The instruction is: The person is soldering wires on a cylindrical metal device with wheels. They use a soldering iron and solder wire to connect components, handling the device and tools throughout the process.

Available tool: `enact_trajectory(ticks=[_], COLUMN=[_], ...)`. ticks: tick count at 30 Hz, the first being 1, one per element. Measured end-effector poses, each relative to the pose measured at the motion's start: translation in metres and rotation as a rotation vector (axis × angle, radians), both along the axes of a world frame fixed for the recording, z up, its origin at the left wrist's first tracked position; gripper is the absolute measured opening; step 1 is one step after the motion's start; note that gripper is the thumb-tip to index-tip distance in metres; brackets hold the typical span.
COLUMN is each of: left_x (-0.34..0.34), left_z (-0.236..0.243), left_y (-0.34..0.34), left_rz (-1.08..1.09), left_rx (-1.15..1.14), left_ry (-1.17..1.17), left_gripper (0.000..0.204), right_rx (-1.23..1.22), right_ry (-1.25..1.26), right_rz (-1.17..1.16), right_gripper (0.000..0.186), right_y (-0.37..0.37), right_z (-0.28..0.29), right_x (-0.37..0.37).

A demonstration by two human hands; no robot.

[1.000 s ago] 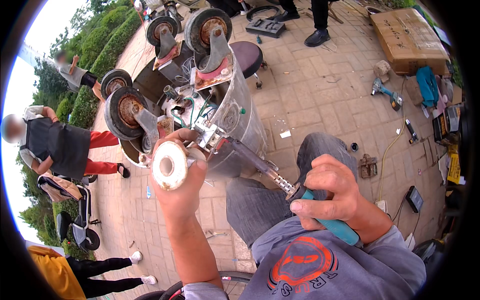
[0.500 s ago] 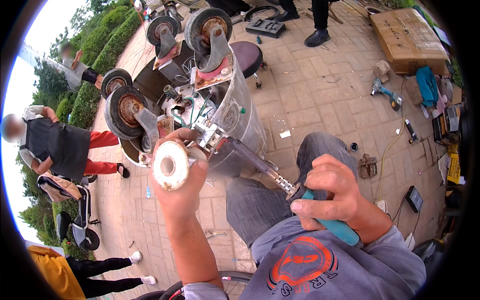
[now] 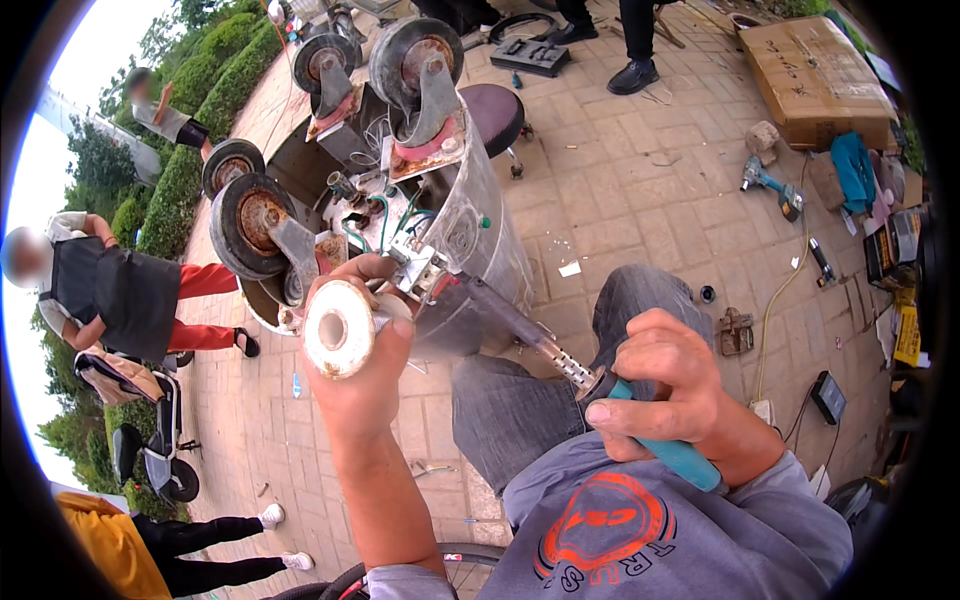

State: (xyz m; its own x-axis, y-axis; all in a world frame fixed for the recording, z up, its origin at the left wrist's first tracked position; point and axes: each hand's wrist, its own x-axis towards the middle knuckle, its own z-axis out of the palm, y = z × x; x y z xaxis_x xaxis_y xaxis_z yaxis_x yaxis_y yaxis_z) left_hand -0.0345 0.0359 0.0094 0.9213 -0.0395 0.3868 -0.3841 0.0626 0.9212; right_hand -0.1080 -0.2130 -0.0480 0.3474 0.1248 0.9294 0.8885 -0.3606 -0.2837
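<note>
My left hand [image 3: 360, 380] is closed around a white spool of solder wire [image 3: 325, 345]. Its fingertips reach the small white-and-metal electrical part [image 3: 415, 265], which has green wires running to it. My right hand [image 3: 665, 385] grips the teal handle of a soldering iron [image 3: 535, 345]. The iron's dark barrel points up and left, with its tip end at the part beside my left fingers; exact contact is hard to see. Behind both hands stands an upturned metal drum-shaped machine [image 3: 480, 220], its open underside showing wires and several rusty caster wheels [image 3: 415, 65].
A purple stool [image 3: 492, 118] stands behind the machine. On the paving at right lie a cordless power tool [image 3: 772, 187], a cardboard box [image 3: 815, 80] and a yellow cord [image 3: 775, 330]. People stand at left near a scooter [image 3: 160, 445]. A bicycle wheel [image 3: 465, 575] is by my left elbow.
My hands, the spool and the iron stay almost in place. In the background at upper left, a person has shifted slightly.
</note>
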Motion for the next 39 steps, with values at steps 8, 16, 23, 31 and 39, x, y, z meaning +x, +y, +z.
enact_trajectory(ticks=[8,16,23,31,39], left_x=[0.0004,-0.0003,-0.0008,0.0004,-0.0041], left_z=[0.0003,0.0021,0.0018,-0.0027,0.0041], left_y=[-0.0006,-0.0009,-0.0014,0.0014,-0.0042], left_rz=[0.007,-0.004,0.012,0.012,-0.057], left_rx=[0.05,0.09,0.069,0.064,-0.091], left_ry=[-0.028,-0.041,-0.054,-0.046,0.05], left_gripper=[0.048,0.05,0.044,0.041,0.034], right_rx=[-0.003,-0.009,-0.009,0.018,0.006], right_ry=[-0.007,0.004,-0.002,0.001,0.007], right_rz=[-0.005,-0.001,-0.013,-0.023,-0.019], right_gripper=[0.04,0.041,0.036,0.032,0.031], right_y=[0.0003,0.0011,0.0014,-0.0009,-0.002], right_z=[-0.0005,-0.0021,-0.0007,-0.0017,-0.0026], right_x=[0.0003,0.0004,-0.0006,-0.0028,-0.0045])
